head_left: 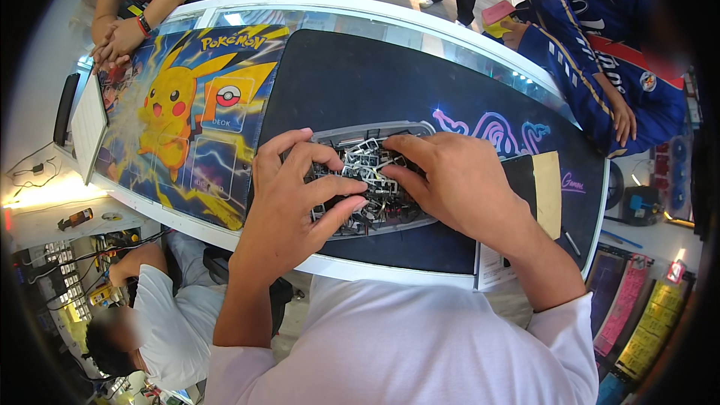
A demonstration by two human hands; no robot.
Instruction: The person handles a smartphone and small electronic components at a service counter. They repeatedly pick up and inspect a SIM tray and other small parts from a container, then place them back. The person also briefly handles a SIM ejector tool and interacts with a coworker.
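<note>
Head view: your left hand [283, 199] is at nine o'clock, right hand [463, 180] at three, both spread over jumbled small parts [367, 159] in the grey tray [415, 127] mid-dial, apparently unsorted, with plenty seemingly left.

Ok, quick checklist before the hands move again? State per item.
1. Left hand at the grey tray: ok, fingers over its contents.
2. Right hand at the tray: ok, thumb and index finger over the contents.
3. Tray on black mat: ok.
4. Small metal parts separated: not ok, jumbled in a heap.
5. Part gripped by either hand: cannot tell, fingertips lost among the clutter.
6. Bystander's clasped hands away from tray: ok, far left.
</note>
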